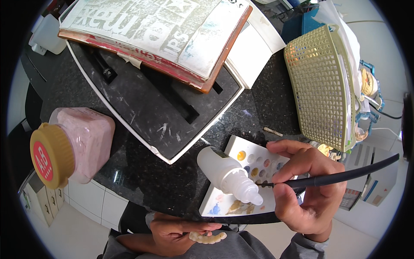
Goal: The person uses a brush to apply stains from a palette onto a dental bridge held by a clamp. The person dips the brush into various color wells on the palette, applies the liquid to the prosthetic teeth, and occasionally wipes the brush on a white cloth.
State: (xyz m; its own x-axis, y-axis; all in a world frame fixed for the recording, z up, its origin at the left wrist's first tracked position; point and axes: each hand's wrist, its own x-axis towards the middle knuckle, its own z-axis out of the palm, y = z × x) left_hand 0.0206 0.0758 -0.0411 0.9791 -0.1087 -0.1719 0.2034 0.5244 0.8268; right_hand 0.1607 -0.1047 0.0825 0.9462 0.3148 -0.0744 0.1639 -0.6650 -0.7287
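My left hand (172, 235), close to my body below the table edge, has its fingers closed on a curved row of cream-coloured artificial teeth (208, 238). In my right hand (308, 185) is a slim paintbrush (345, 175) with a dark handle, pinched between thumb and fingers. Its thin tip reaches over a white paint palette (235, 144) with several round wells of yellow, grey, brown and bluish colour. Smears of blue and brown mark the palette's near part. A white dropper bottle (215, 166) with a bare translucent nozzle covers part of the palette from view.
A square jar of pink powder (92, 140) with a gold lid stands at the left. Behind the palette, a worn book (146, 34) rests on a dark, white-rimmed board (172, 142). A yellow-green woven basket (319, 86) and a small stick (273, 131) are at the right.
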